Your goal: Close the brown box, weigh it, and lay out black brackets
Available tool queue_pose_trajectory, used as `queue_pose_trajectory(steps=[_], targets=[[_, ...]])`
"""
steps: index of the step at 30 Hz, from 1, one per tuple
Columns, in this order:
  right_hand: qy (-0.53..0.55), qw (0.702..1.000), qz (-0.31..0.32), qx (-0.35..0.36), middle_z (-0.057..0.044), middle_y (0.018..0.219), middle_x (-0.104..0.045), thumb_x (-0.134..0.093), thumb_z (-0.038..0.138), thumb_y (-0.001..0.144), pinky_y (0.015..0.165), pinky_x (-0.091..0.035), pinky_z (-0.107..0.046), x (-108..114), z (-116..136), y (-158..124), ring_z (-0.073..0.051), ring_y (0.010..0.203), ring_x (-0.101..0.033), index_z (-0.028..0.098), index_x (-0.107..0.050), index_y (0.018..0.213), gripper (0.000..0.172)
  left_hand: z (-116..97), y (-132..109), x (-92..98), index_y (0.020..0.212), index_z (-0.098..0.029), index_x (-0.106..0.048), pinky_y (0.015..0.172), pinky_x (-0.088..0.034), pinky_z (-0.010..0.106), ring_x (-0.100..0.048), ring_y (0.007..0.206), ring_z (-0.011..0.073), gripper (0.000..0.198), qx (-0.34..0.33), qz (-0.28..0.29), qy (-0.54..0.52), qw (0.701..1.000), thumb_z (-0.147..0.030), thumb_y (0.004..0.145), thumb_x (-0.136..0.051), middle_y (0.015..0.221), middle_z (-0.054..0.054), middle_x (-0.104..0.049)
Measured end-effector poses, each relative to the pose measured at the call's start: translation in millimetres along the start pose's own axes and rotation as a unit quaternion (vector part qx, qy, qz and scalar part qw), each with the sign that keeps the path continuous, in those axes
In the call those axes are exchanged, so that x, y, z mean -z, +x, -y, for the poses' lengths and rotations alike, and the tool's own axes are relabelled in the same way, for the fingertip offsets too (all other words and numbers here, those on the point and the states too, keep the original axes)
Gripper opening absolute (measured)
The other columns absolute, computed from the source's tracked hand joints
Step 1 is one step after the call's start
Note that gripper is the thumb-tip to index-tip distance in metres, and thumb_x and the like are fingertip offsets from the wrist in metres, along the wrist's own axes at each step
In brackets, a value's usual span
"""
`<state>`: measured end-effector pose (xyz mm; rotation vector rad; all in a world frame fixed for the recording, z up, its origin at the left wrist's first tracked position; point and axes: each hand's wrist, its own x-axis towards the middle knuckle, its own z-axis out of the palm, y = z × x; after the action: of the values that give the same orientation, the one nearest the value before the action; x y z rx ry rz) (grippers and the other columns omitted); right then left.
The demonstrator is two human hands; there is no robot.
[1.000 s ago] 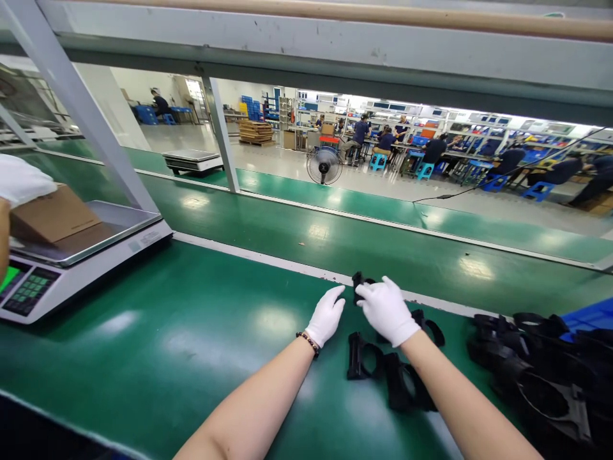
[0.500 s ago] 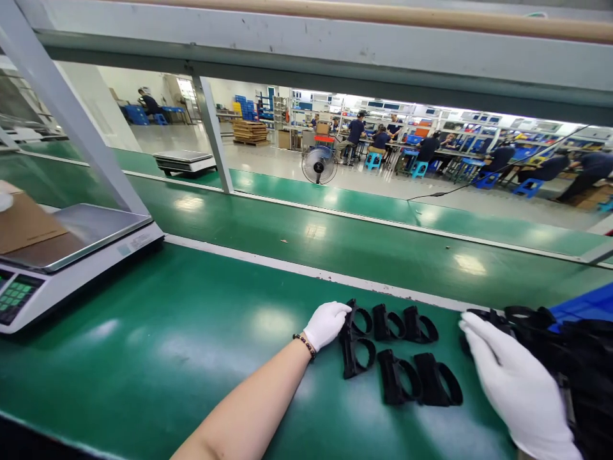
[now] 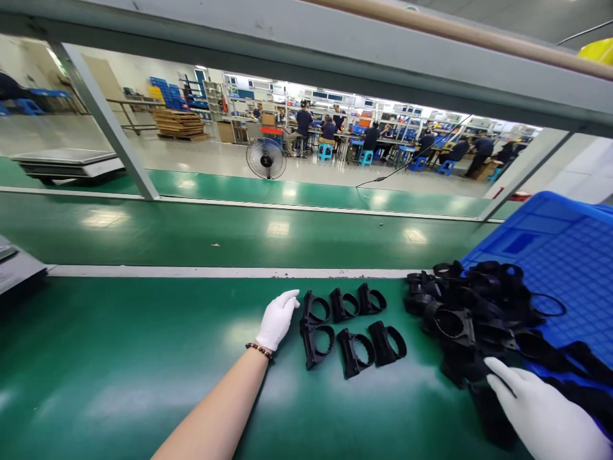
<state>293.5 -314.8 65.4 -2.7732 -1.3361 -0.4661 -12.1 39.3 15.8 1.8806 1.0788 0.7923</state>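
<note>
My left hand (image 3: 278,321), in a white glove, rests on the green bench just left of several black ring-shaped parts set in two rows. Its fingers are stretched out with nothing in them, close to the leftmost back-row black part (image 3: 317,309). Below that lies another black ring part (image 3: 316,344). My right hand (image 3: 546,406), also white-gloved, is over the near side of a heap of black ring parts (image 3: 453,322). Its fingers are extended and slightly apart, the fingertips by a dark piece; the underside of this hand is hidden.
A blue crate (image 3: 550,236) lies tilted at the right, with the heap spilling from its mouth. A scale (image 3: 19,265) stands at the left edge. Behind the bench, a green conveyor belt (image 3: 239,230) runs across, under a grey metal frame (image 3: 103,121). People work in the background.
The view has turned right, bringing the blue crate and the heap into fuller sight. My left hand has drawn slightly off the leftmost part. My right hand has moved nearer over the heap.
</note>
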Motion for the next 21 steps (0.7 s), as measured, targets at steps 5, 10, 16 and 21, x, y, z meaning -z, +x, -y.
queue_pose_trajectory(steps=[5, 10, 16, 21], targets=[[-0.115, 0.990, -0.020, 0.076, -0.015, 0.121, -0.057, -0.051, 0.018, 0.070, 0.081, -0.049, -0.044, -11.2, 14.8, 10.4, -0.034, 0.108, -0.055, 0.024, -0.073, 0.096, 0.035, -0.4, -0.2, -0.3, 0.102, -0.019, -0.065, 0.093, -0.049, 0.036, -0.065, 0.089, 0.0193, 0.037, 0.002, 0.001, -0.010, 1.000, -0.031, 0.082, -0.037, 0.082, 0.002, -0.070], [-0.032, 0.993, -0.033, 0.105, -0.013, 0.116, -0.061, -0.050, 0.022, 0.071, 0.090, -0.044, -0.050, -11.2, 16.5, 8.1, -0.038, 0.115, -0.049, 0.021, -0.069, 0.064, 0.021, 1.6, 1.1, -0.2, 0.103, -0.019, -0.065, 0.093, -0.048, 0.036, -0.064, 0.090, 0.0198, 0.038, 0.006, 0.000, -0.017, 1.000, -0.032, 0.082, -0.036, 0.083, 0.002, -0.070], [0.270, 0.931, 0.231, 0.079, -0.001, 0.075, -0.063, -0.041, 0.036, 0.084, 0.073, -0.051, -0.028, 32.2, 59.8, -17.7, -0.019, 0.078, -0.061, 0.027, -0.057, 0.069, 0.025, 1.2, 0.4, -0.5, 0.101, -0.020, -0.065, 0.095, -0.046, 0.036, -0.063, 0.092, 0.0202, 0.037, 0.002, 0.004, -0.022, 1.000, -0.032, 0.082, -0.036, 0.084, 0.003, -0.071], [0.430, 0.838, 0.335, 0.013, -0.001, 0.071, -0.064, -0.027, 0.047, 0.091, 0.068, -0.053, -0.028, 30.6, 109.3, -16.3, -0.018, 0.067, -0.063, 0.024, -0.062, 0.094, 0.042, 1.0, 0.2, 0.6, 0.099, -0.019, -0.065, 0.095, -0.047, 0.035, -0.064, 0.093, 0.0201, 0.035, -0.002, 0.007, -0.023, 1.000, -0.032, 0.082, -0.037, 0.085, 0.003, -0.071]])
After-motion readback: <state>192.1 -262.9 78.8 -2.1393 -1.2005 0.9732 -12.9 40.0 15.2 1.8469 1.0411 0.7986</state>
